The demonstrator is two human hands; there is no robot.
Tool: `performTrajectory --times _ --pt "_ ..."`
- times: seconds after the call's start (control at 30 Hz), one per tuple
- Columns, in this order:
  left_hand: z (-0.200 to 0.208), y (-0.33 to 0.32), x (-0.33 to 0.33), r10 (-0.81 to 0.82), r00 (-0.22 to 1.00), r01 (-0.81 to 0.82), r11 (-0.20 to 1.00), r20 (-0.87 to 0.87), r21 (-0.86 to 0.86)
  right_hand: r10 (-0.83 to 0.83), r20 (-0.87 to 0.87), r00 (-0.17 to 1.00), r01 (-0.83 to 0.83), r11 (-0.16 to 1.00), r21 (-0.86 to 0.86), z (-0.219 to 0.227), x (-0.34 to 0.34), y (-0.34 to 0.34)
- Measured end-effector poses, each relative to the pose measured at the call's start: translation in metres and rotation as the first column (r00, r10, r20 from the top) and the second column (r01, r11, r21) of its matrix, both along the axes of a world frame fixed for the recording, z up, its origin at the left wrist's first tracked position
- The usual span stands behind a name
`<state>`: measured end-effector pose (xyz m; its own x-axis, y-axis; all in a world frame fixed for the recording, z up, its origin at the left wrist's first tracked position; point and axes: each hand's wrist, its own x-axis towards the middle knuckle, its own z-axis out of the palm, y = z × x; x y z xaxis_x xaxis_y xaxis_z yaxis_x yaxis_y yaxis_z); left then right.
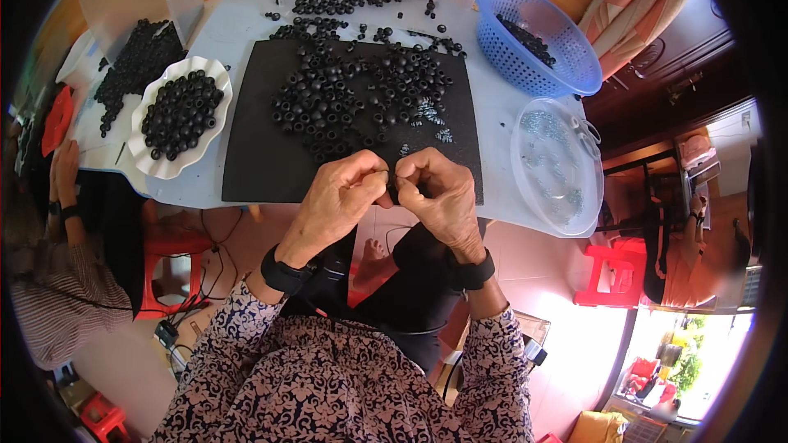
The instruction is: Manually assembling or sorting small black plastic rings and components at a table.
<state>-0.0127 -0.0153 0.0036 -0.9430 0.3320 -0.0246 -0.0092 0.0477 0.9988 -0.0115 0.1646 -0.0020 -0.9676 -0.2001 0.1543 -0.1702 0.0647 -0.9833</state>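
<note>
My left hand (349, 187) and my right hand (442, 197) meet over the near edge of a black mat (253, 135), thumbs and forefingers pinched close together. A small dark piece shows between the fingertips, too hidden to name surely. Beyond the hands, many round black beads with holes (324, 98) lie heaped on the mat. Small clear, shiny pieces (429, 111) rest at the heap's right side. To the left, a white scalloped dish (146, 154) holds more black beads.
A blue perforated basket (521, 74) with dark pieces stands at the far right. Nearer is a clear oval tray (538, 213) with small clear bits and scissors (588, 139). More beads (144, 61) lie far left. A person's hands (64, 168) are at the left; red stools (611, 275) stand below.
</note>
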Motion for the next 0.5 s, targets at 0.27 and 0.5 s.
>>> performTrajectory --times 0.27,0.5 --pt "-0.011 0.009 0.006 0.087 0.988 -0.065 0.984 -0.13 0.166 -0.004 0.107 0.994 0.012 0.997 -0.079 0.01 -0.002 0.002" --pt "-0.02 0.009 0.008 0.088 0.955 -0.08 0.996 -0.285 0.041 0.01 0.07 0.997 -0.011 1.0 0.02 0.004 -0.003 0.005"
